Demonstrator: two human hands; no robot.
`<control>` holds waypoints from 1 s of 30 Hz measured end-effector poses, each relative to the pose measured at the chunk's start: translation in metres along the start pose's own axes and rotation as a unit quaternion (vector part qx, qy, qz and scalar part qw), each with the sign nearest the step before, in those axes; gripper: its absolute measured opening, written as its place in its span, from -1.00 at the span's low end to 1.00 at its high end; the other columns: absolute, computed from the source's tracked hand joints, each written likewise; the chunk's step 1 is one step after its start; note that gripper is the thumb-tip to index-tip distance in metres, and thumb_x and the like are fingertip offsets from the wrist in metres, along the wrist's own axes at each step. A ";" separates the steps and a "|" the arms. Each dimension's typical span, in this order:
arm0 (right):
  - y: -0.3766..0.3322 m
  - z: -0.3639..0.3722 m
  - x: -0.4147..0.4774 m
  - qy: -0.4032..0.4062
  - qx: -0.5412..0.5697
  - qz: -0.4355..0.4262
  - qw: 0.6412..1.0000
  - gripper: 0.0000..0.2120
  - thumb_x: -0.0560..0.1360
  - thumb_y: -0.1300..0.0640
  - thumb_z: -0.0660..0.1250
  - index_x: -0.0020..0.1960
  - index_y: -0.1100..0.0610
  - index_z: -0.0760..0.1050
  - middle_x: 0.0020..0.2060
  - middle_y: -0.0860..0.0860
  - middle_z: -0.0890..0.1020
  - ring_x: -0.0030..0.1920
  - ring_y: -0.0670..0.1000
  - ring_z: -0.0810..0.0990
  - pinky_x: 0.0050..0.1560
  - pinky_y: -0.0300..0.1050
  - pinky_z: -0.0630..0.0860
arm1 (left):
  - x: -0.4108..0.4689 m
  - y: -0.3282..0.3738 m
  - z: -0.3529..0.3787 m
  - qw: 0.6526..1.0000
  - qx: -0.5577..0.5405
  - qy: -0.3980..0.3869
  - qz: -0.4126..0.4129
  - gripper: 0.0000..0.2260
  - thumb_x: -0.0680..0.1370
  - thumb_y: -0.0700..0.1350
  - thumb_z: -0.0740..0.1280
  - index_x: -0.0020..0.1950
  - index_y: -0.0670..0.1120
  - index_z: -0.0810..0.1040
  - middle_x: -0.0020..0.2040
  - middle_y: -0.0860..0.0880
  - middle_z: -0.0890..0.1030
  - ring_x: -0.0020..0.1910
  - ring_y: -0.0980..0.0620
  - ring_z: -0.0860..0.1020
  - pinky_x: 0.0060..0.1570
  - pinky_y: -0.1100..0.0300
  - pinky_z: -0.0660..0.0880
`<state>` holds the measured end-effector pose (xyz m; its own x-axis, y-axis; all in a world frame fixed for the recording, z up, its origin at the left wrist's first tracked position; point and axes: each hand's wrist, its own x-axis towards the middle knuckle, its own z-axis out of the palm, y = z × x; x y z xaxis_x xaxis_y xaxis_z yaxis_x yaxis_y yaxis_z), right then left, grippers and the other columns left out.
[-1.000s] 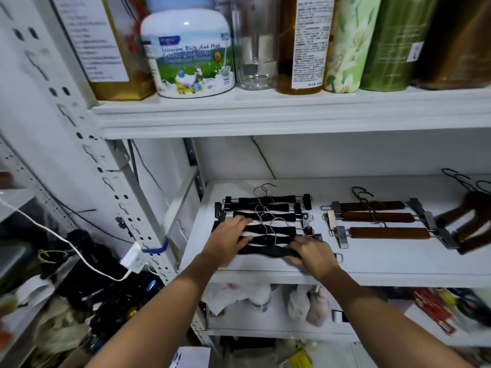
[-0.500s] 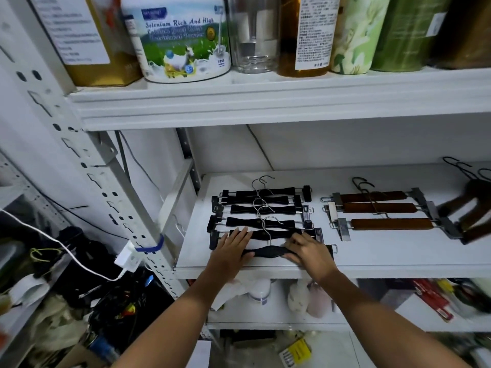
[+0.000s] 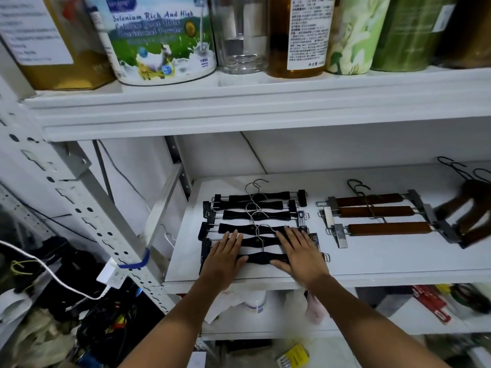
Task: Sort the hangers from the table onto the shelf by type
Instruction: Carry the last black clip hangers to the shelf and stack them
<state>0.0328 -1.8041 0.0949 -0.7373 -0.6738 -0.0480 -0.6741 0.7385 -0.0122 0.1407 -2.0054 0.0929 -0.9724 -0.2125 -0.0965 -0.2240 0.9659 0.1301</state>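
Hangers of the black clip kind (image 3: 255, 216) lie in a tidy row on the white shelf (image 3: 372, 266), bars side by side and wire hooks pointing away from the person. The nearest black hanger (image 3: 261, 257) lies under both palms. The left hand (image 3: 225, 257) and right hand (image 3: 300, 253) rest flat on it with fingers straight, one toward each end, gripping nothing.

These hangers look light and stiff. The bar gives the surest hold, since the thin hooks could snag on each other and the end clips might pinch a finger. On the smooth shelf they should slide easily under a flat push.

To the right of the right hand, well apart, lie three brown wooden hangers (image 3: 382, 213) with metal clips, and further right a blurred darker set (image 3: 473, 208).

Above the hands, the upper shelf carries a milk powder tin (image 3: 159, 41) and green tins with contents hidden. A clear jar (image 3: 239, 35) looks mostly empty, and a labelled bottle (image 3: 300, 35) holds amber liquid.
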 end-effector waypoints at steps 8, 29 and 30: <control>0.004 0.009 0.016 0.001 -0.001 -0.011 1.000 -0.24 0.54 -0.38 -0.23 0.38 0.06 0.43 0.26 0.10 0.56 0.23 0.09 0.57 0.20 0.03 0.47 | 0.016 -0.004 -0.005 0.999 -0.008 -0.036 -0.005 0.16 0.02 0.45 -0.71 0.54 -0.03 -0.24 0.57 0.02 -0.20 0.54 0.03 -0.22 0.49 0.12 -0.16; 0.012 -0.003 0.039 0.015 0.006 -0.034 0.999 -0.07 0.31 -0.44 -0.44 0.56 0.00 -0.22 0.55 0.06 -0.10 0.55 0.07 -0.10 0.48 -0.03 -0.21 | 0.046 -0.006 -0.010 0.999 0.012 -0.043 -0.012 0.21 -0.02 0.44 -0.73 0.55 -0.05 -0.22 0.57 -0.01 -0.20 0.55 0.00 -0.21 0.50 0.09 -0.13; 0.012 -0.004 0.038 0.010 0.007 -0.036 0.999 -0.06 0.29 -0.45 -0.45 0.56 0.01 -0.21 0.55 0.06 -0.09 0.55 0.08 -0.09 0.49 -0.03 -0.20 | 0.046 -0.007 -0.011 0.998 0.014 -0.054 -0.011 0.20 -0.01 0.45 -0.71 0.55 -0.04 -0.22 0.57 0.00 -0.21 0.55 0.01 -0.22 0.50 0.09 -0.13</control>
<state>-0.0035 -1.8209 0.0965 -0.6878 -0.7254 -0.0268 -0.7248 0.6883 -0.0289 0.0965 -2.0234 0.0979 -0.9542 -0.2185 -0.2045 -0.2424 0.9650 0.1000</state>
